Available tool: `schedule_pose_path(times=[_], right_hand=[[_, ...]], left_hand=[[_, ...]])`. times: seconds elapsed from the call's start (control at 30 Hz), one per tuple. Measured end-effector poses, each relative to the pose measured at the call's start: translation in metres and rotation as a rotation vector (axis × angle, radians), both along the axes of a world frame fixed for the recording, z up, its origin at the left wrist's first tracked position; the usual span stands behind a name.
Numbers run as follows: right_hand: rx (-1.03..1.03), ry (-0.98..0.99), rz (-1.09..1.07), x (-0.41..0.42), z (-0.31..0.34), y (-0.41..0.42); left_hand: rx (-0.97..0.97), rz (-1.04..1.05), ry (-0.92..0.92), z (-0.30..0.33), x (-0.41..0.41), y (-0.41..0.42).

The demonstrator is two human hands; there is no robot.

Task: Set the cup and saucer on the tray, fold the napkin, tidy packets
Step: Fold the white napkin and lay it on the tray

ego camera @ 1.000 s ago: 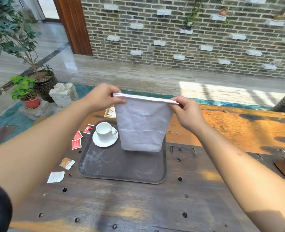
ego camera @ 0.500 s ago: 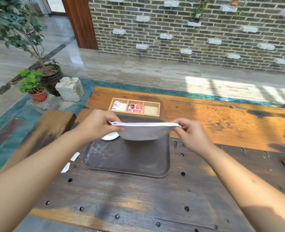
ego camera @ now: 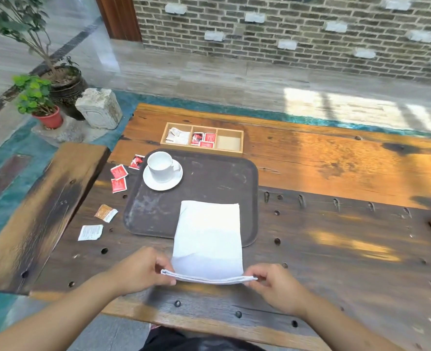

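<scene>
While both hands (ego camera: 143, 271) (ego camera: 276, 285) pinch near corners, white napkin (ego camera: 207, 239) lies folded, creased, far end overlapping tray (ego camera: 209, 181).

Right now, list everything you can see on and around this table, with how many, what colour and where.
tray: one, dark brown, table middle
cup: one, white, on saucer
saucer: one, white, tray's far left corner
napkin: one, white, draped over tray's near edge
wooden box: one, three compartments, behind tray
loose packets: three red, one brown, one white, left of tray
potted plants: two, floor, far left
stone block: one, grey, floor
left hand, right hand: fingers pinching napkin's near corners
</scene>
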State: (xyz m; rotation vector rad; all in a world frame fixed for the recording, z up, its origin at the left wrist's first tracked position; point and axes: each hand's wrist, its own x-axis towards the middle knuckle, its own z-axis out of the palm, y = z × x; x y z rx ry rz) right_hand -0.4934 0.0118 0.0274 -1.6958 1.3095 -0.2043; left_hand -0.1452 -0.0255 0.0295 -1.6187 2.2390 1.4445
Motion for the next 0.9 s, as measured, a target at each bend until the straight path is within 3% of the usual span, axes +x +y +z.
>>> schedule_pose_path(times=[0.4,0.67,0.9], right_hand=[[0.112,-0.098,-0.249,0.005,-0.020,-0.062],[0.189,-0.045,-0.432,0.014,-0.052,-0.129],[0.143,0.094,-0.412,0.023,-0.078,-0.174]], left_hand=[[-0.021,0.308,0.058,-0.026,-0.006,-0.051],[0.069,0.498,0.109,-0.062,-0.013,-0.109],[0.057,0.516,0.057,-0.093,-0.015,-0.150]])
